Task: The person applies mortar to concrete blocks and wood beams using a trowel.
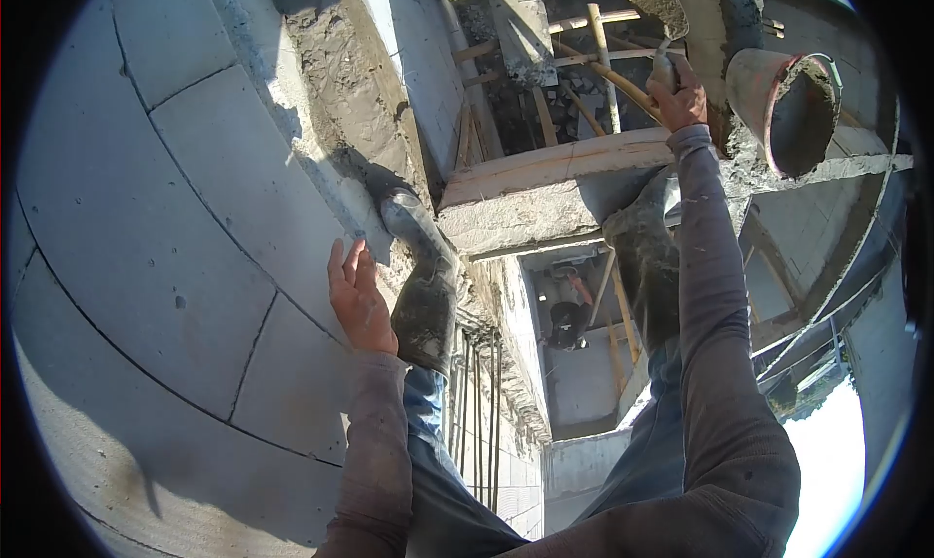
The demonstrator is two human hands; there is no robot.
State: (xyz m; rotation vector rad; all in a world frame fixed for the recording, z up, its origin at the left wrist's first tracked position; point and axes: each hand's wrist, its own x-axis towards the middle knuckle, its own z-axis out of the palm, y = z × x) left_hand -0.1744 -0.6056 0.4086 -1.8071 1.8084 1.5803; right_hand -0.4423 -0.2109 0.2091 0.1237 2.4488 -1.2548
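Observation:
My right hand (681, 99) is wrapped round the handle of a trowel (658, 3) at the upper right. Its blade points away from me and is coated with grey mortar. Just right of that hand, a mortar-smeared bucket (764, 91) is tilted on a beam, with grey mortar inside it. My left hand (358, 300) is empty, its fingers extended, close beside the wall of pale grey blocks (224, 149). Wet mortar (355, 81) covers the ledge beyond that hand.
My muddy boots (428, 300) stand apart, one by the ledge, the other on a concrete beam (525, 203). Deep openings drop away on both sides of the beam. Wooden poles (595, 62) cross the far one; a person (567, 315) is far below. Steel bars (477, 402) rise near my left leg.

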